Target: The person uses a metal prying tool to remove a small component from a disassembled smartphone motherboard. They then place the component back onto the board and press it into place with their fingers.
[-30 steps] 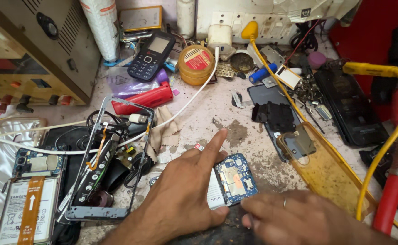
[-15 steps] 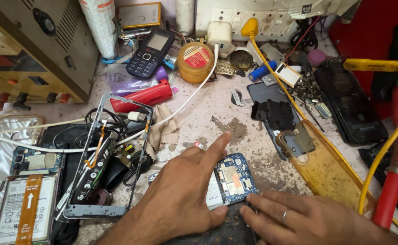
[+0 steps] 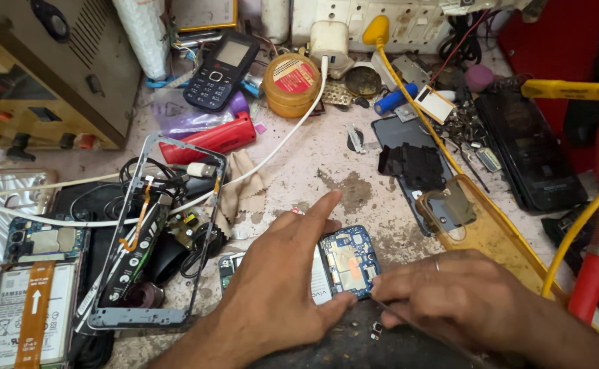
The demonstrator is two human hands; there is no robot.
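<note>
- One opened phone (image 3: pixel 30 307) with its flat battery showing is lying at the table's (image 3: pixel 299 171) left edge.
- One bare metal phone frame (image 3: pixel 152 236) is lying beside it over tangled black wires.
- The left hand (image 3: pixel 279 273) is pressing flat on one blue circuit board (image 3: pixel 349 260), forefinger outstretched.
- The right hand (image 3: pixel 460 297) is pinching a thin dark tool (image 3: pixel 398 318) at the board's lower right edge.
- One amber translucent phone case (image 3: pixel 484 232) is lying just right.

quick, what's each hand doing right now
Left hand: open, pressed flat on the opened phone, forefinger stretched out.
Right hand: closed on a thin tool at the phone's edge.
</note>
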